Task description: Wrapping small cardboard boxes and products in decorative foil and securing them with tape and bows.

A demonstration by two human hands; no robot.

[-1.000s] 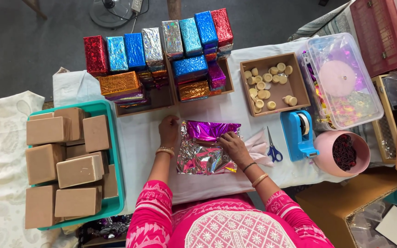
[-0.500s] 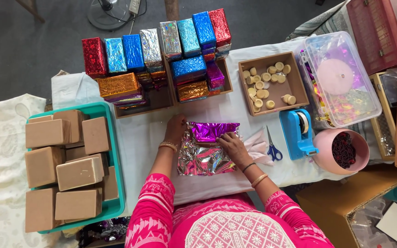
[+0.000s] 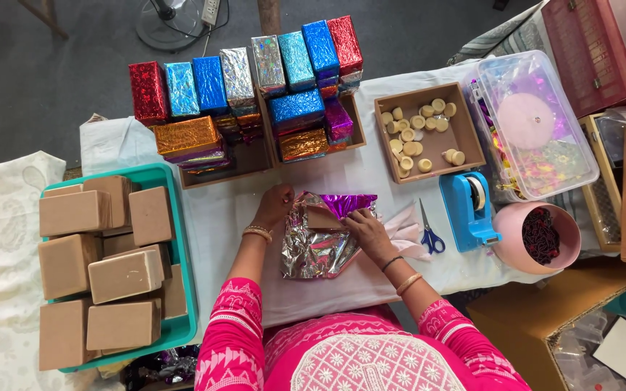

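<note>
White cloth covers the table (image 3: 327, 174), grey floor beyond it, a fan base at the top edge. At the centre a brown box (image 3: 325, 217) lies on a sheet of foil (image 3: 320, 250), silver side up, its purple face folded over the box's far edge. Left hand (image 3: 275, 206) presses flat on the foil's left edge, fingers spread, gripping nothing. Right hand (image 3: 366, 228) pinches the foil against the box, fingers closed on the wrap.

Containers now. On the left, a teal tray (image 3: 182, 289) is piled with plain brown boxes (image 3: 74, 213). Up top, two cardboard trays (image 3: 255, 156) hold wrapped boxes (image 3: 240, 72) in red, blue, silver, orange and purple, more standing in a row behind. To the right, an open carton (image 3: 465, 137) carries a scatter of small pale discs (image 3: 414, 130). Beside it sits a clear lidded tub (image 3: 581, 166) with colourful bits inside. A pink bowl (image 3: 508, 242) holds something dark; I cannot tell what.

Between carton and bowl sits a blue tape dispenser (image 3: 469, 210), with blue-handled scissors (image 3: 429, 232) just left of it, near the right hand.
</note>
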